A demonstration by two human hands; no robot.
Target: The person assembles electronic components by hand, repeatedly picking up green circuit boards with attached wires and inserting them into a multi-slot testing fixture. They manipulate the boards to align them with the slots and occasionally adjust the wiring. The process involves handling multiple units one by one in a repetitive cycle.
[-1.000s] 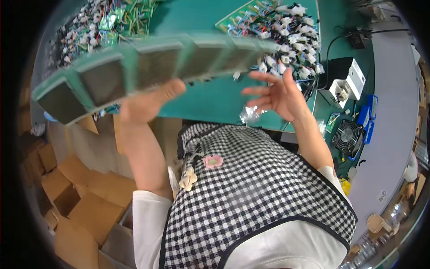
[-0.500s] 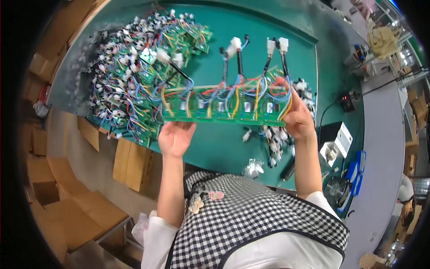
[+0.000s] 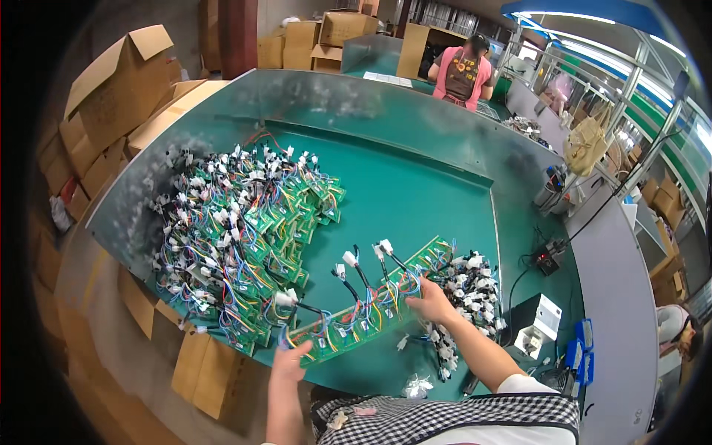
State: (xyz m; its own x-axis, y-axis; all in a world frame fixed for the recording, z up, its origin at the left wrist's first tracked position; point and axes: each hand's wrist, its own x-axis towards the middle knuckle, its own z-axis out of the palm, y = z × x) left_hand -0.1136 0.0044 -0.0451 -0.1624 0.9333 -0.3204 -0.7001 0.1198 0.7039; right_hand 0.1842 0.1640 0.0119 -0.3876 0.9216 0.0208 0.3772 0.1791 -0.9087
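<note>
A long green circuit board strip (image 3: 361, 337) slants across the near part of the green table, its right end farther away. Several wire bundles with white plugs stand up from it. My left hand (image 3: 288, 365) grips the strip's near left end, thumb on top. My right hand (image 3: 432, 304) is closed on it farther along. At the left lies a large heap of wired circuit boards (image 3: 289, 222). Just past my right hand is a smaller heap of wires with white connectors (image 3: 475, 293). A clear bag of small white parts (image 3: 417, 386) lies near my apron.
A raised green rim (image 3: 386, 133) borders the table. To the right are an open white box (image 3: 547, 317), blue bins (image 3: 584, 348) and a black device with a cable (image 3: 547, 259). Cardboard boxes (image 3: 119, 81) stand at the left. A co-worker in a pink vest (image 3: 465, 74) is beyond the table.
The view has tilted up, bringing in the co-worker and far boxes. The board strip, level before, now slants with its left end nearer me. Both hands still hold it.
</note>
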